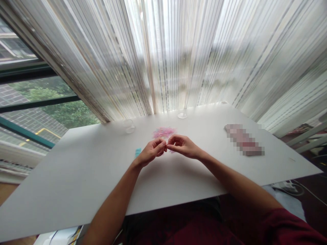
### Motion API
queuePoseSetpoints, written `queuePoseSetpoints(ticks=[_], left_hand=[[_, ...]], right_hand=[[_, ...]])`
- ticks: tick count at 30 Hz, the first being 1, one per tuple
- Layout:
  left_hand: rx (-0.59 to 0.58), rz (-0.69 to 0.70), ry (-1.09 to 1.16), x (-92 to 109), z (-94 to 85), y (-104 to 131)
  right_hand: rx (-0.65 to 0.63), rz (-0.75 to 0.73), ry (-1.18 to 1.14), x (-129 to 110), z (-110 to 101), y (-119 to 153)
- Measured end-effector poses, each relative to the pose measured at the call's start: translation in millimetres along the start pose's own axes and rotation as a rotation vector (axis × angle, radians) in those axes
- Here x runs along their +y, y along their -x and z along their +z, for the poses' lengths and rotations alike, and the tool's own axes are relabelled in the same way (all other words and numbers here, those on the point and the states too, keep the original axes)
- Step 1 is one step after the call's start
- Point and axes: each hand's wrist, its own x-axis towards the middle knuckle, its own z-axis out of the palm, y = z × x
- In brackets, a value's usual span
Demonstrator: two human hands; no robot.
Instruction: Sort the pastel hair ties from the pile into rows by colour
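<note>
Over the middle of the white table, my left hand and my right hand meet at the fingertips. Both are closed in a pinch, and whatever lies between the fingers is too small to make out. Just beyond them is a loose pile of small pink and pastel pieces, with a few pinkish pieces partly hidden beneath my right hand. Small turquoise pieces lie beside my left hand, on its left.
The white table reaches to a striped sheer curtain. A clear round container stands at the back left, a clear shallow dish at the back. A pixelated pinkish object lies to the right.
</note>
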Motion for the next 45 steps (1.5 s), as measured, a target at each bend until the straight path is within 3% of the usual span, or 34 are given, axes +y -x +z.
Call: queuePoseSetpoints(ticks=[7,14,20,28,32,37,41,45], left_hand=[[-0.042,0.020,-0.026,0.2,-1.3,0.8],[0.254,0.226,-0.366,0.8,-2.9,-0.1],[0.198,0.361,-0.585,5.6,-14.7,4.3],[0.199,0.416,-0.621,4.6,-18.2,5.1],[0.165,0.389,-0.658,4.0,-24.3,5.1],[0.060,0.208,-0.782,0.8,-42.0,7.9],[0.016,0.105,-0.852,-0.7,-50.8,10.1],[0.009,0.088,-0.888,0.6,-49.9,10.6]], right_hand=[[0.054,-0.025,0.129,2.0,0.1,-0.1],[0.099,-0.096,0.251,5.7,-0.5,-0.4],[0.142,-0.178,0.401,5.7,-1.4,-0.2],[0.140,-0.271,0.489,6.9,-1.7,-0.6],[0.112,-0.262,0.512,12.0,-2.3,-1.0],[0.061,-0.278,0.581,23.9,-8.0,-1.6],[0.103,-0.281,0.630,28.8,-13.6,-2.6],[0.128,-0.286,0.643,28.9,-15.5,-2.8]])
